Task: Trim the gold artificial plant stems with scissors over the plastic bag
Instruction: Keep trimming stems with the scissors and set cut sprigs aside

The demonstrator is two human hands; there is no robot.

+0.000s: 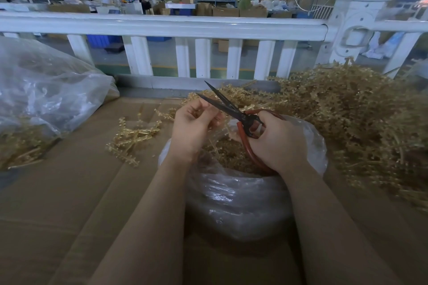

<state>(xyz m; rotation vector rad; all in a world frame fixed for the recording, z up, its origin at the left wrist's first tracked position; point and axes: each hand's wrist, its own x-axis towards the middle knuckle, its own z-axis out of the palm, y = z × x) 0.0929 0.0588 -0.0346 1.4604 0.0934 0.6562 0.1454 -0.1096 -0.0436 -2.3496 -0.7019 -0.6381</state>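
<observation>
Just left of the open scissors (234, 111), a gold stem (203, 109) in the left hand's (194, 127) grip.

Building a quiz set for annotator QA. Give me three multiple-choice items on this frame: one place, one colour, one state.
1. Where does the big loose heap of gold plastic plant stems lie?
A. right of the hands
B. inside the white railing
C. left of the hands

2. What colour are the looped handles of the black-bladed scissors?
A. blue
B. red-brown
C. yellow

3. How do the scissor blades stand?
A. closed
B. hidden
C. open

Answers:
1 A: the heap fills the cardboard right of the right hand.
2 B: red-brown loops show around that hand's fingers.
3 C: the two tips are spread apart above the left hand, which pinches a gold stem over the clear plastic bag.
</observation>
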